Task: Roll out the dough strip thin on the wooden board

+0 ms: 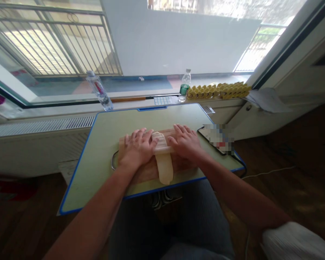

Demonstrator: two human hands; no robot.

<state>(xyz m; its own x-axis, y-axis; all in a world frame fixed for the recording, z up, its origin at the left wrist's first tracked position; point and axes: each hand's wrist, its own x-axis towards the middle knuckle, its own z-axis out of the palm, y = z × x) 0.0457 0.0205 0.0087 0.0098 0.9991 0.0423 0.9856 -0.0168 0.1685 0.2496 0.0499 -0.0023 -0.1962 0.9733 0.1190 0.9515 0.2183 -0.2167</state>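
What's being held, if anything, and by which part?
The rolling pin: left hand and right hand lie over its two end sections, palms down, fingers extended; no closed grip shows. Its middle shows between them, across the dough.

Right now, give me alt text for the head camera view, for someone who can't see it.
A person's left hand and right hand rest on a pale rolling pin across a strip of dough on a wooden board. The board lies on a blue-edged table by a window; two plastic bottles stand behind.
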